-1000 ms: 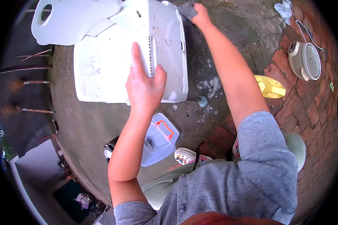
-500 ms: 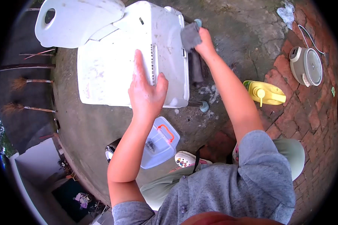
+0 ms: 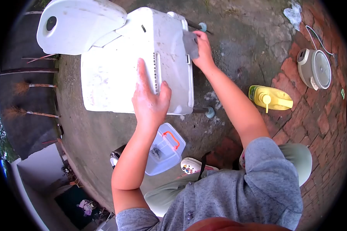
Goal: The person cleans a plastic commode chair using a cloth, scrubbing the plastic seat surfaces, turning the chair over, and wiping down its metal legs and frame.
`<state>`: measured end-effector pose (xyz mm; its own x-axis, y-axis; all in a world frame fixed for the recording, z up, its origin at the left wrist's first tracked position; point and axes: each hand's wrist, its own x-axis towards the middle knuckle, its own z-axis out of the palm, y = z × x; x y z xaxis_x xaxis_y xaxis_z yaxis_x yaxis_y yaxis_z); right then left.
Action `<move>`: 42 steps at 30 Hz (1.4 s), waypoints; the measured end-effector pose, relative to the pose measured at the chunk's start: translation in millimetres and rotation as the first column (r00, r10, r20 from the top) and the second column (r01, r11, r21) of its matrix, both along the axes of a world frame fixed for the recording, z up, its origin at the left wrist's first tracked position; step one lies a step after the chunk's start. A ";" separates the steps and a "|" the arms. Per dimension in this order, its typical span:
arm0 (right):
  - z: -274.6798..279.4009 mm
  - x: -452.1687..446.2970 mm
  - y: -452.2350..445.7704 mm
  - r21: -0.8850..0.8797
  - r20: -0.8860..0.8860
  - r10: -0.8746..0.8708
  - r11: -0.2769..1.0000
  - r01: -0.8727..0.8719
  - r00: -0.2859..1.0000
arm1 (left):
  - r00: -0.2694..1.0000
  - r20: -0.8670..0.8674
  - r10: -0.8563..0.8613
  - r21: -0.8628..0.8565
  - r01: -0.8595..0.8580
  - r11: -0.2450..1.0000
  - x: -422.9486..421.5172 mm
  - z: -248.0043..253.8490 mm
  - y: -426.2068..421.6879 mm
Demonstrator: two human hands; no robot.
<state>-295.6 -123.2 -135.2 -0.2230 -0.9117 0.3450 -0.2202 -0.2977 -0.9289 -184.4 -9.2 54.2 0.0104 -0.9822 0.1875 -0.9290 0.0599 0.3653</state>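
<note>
A large white plastic chair (image 3: 112,84) lies on its side on the ground, its rounded back with an oval hole at the upper left and dark legs with pale blue feet at the right. My left hand (image 3: 149,98) rests on its bright surface beside a row of small slots, fingers apart and holding nothing. A grey cloth (image 3: 190,44) is gripped in my right hand (image 3: 204,50), against the chair's right-hand side near the rim. Part of the cloth is hidden by my fingers.
A clear plastic box (image 3: 164,154) with an orange handle and a dark scrubber inside is below the chair. Right of my right arm lies a yellow pump bottle (image 3: 272,98). Farther right are a rice cooker (image 3: 314,69) and plastic bag (image 3: 293,16). Brooms (image 3: 40,85) are at left.
My right hand has moved the grey cloth from beyond the chair's upper right corner down and onto its side. My left hand stays on the chair. The view has shifted slightly.
</note>
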 end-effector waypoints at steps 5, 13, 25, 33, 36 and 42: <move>-2.2 5.1 -43.9 -0.017 0.048 -0.048 0.999 0.048 0.998 | 0.999 -0.029 0.028 0.039 -0.026 0.999 -1.1 1.1 1.0; -7.5 6.3 -55.4 0.032 0.050 0.011 0.999 -0.013 0.999 | 0.996 -0.028 0.080 0.126 -0.076 0.989 -4.7 4.9 0.2; -19.3 23.4 -52.0 0.215 -0.005 -0.135 0.968 0.133 0.991 | 0.992 -0.084 0.099 0.113 -0.089 0.990 -4.4 4.0 1.1; -31.9 -0.7 75.9 0.395 0.853 0.030 0.615 -0.683 0.521 | 0.999 -0.019 0.038 -0.097 -0.040 0.994 1.7 -9.3 -0.8; -12.2 -6.7 125.9 0.353 0.859 0.098 0.597 -0.720 0.503 | 0.999 -0.039 -0.001 -0.108 -0.003 0.994 6.6 -12.0 2.1; -13.4 -18.2 186.3 0.380 0.578 0.529 0.500 -0.779 0.621 | 0.984 -0.154 0.090 0.020 -0.088 0.996 5.3 -9.7 3.3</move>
<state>-313.8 63.2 -148.7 0.5409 -0.8101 -0.2262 0.1766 0.3723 -0.9111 -179.1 -5.9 44.5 0.1262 -0.9783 0.1644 -0.8624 -0.0263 0.5055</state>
